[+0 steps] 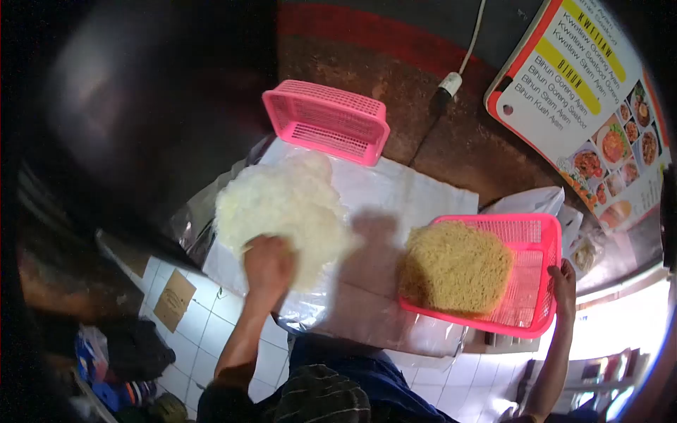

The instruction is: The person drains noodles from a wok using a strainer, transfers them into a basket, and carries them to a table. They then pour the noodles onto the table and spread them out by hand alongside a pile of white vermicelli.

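Observation:
My left hand (268, 262) is down in a broad, pale white heap (282, 197) spread on the white sheet. The heap looks fine and fluffy; I cannot make out what it is. The fingers of that hand are blurred and partly hidden in it. With my right hand (563, 282) I grip the right edge of a pink plastic basket (525, 282), tilted over the sheet's right side. A block of yellow noodles (458, 268) fills the basket's left part.
A second pink basket (328, 123) stands on its side behind the heap. The white sheet (416, 183) covers the work surface. A menu board (585, 106) leans at the upper right, beside a white cable connector (450, 84). Plastic bags (529, 202) lie behind the held basket.

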`<state>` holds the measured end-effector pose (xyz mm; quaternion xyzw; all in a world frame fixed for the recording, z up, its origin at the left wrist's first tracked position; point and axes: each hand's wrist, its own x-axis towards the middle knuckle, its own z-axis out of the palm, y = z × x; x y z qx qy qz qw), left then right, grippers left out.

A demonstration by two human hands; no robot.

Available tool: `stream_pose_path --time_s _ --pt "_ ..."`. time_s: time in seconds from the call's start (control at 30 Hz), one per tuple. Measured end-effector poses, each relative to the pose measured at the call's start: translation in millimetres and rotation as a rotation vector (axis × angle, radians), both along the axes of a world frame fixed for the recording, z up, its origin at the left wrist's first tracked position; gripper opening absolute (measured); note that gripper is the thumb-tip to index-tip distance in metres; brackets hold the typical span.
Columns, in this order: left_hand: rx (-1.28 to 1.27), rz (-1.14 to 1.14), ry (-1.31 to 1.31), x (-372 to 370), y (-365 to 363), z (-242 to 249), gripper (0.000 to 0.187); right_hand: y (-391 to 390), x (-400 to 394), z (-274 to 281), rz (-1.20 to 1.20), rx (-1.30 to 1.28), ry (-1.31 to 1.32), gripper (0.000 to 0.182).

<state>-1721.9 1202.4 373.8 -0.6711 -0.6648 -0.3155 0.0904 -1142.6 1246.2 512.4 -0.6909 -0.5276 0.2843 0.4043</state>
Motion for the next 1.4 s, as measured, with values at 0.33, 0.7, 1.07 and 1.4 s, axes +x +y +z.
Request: stream_pose_path --time_s 0.33,0.7,1.07,1.4 --pt "-0.737 0.195 -0.357 -83.8 -71.5 -15.8 0.02 9.6 -63.5 26.2 -0.012 0.011 -0.133 0.014" --pt "-0.366 -0.562 -0.155 -18.4 -14.9 -24.8 0.015 23.1 -97.7 36.8 0.035 0.02 -0.26 0.012" --pt "-0.412 -0.014 0.578 -29.0 125.4 -30.6 0.016 29.2 -81.2 26.7 0.014 0.09 -0.369 0.023" --pt "-0.551 -0.351 0.435 10.5 58.8 3.1 0.027 35.4 -88.9 27.9 -0.013 0.112 -0.503 0.033"
